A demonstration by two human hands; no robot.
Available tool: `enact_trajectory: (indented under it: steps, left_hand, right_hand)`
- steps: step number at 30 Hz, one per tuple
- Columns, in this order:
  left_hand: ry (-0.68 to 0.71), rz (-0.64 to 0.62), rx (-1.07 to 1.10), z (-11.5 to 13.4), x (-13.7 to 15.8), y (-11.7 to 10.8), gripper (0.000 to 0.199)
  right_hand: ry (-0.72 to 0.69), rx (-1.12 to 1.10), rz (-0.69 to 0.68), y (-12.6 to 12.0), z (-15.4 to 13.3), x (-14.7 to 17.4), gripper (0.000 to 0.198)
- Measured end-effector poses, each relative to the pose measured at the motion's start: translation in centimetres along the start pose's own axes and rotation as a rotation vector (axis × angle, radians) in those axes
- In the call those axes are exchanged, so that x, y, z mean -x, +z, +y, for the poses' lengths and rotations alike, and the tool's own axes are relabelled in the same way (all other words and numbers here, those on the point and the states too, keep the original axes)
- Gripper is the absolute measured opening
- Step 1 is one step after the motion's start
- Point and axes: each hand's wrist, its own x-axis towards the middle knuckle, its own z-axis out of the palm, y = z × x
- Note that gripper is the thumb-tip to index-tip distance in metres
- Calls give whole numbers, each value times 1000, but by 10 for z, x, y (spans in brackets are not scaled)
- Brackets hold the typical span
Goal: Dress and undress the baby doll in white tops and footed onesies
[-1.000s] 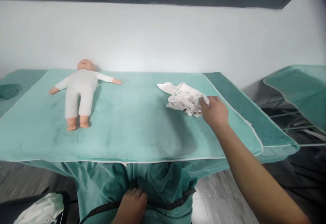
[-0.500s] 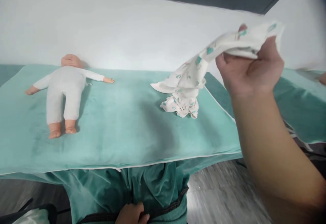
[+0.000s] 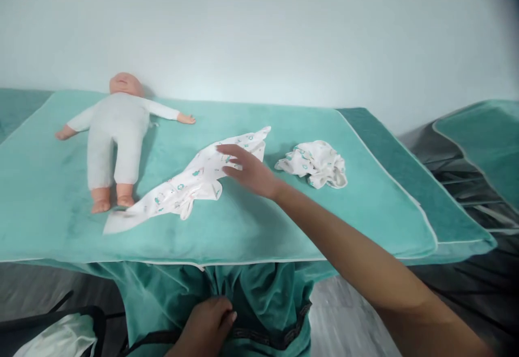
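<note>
A white baby garment with a green print (image 3: 178, 189) lies loosely stretched out on the green padded cover, its lower left end beside the doll's feet. Over its upper right part is my right hand (image 3: 247, 170), fingers apart and gripping nothing. A second printed garment (image 3: 318, 162) sits crumpled to the right of that hand. To the left, a baby doll (image 3: 117, 121) with a white cloth body lies on its back, arms spread. My left hand (image 3: 208, 319) is closed in a loose fist at the near side, by the hanging green cloth; nothing shows in it.
The green cover (image 3: 259, 238) spans the table, its far side against a white wall (image 3: 259, 32). Another green-covered surface (image 3: 482, 135) stands to the right. At the lower left, a black-rimmed container (image 3: 99, 324) holds pale cloth (image 3: 60, 338).
My right hand has come down and left, laying the lifted garment between the doll and the crumpled one and letting go. My left hand stays low. The view has tilted downward.
</note>
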Motion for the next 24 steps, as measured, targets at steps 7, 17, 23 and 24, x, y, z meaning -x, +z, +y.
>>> enact_trajectory:
  steps: [7, 17, 23, 24]
  left_hand:
    - [521, 767, -59, 38, -39, -113, 15]
    - [-61, 957, -638, 29, -107, -234, 40]
    - [102, 1298, -206, 38, -80, -267, 35]
    - [133, 1322, -150, 44, -76, -268, 31]
  right_hand:
    - [94, 587, 353, -15, 103, 51, 48]
    - [41, 805, 138, -6, 58, 7, 17]
    - [82, 277, 423, -20, 71, 1, 44]
    - [121, 271, 437, -22, 80, 6, 49]
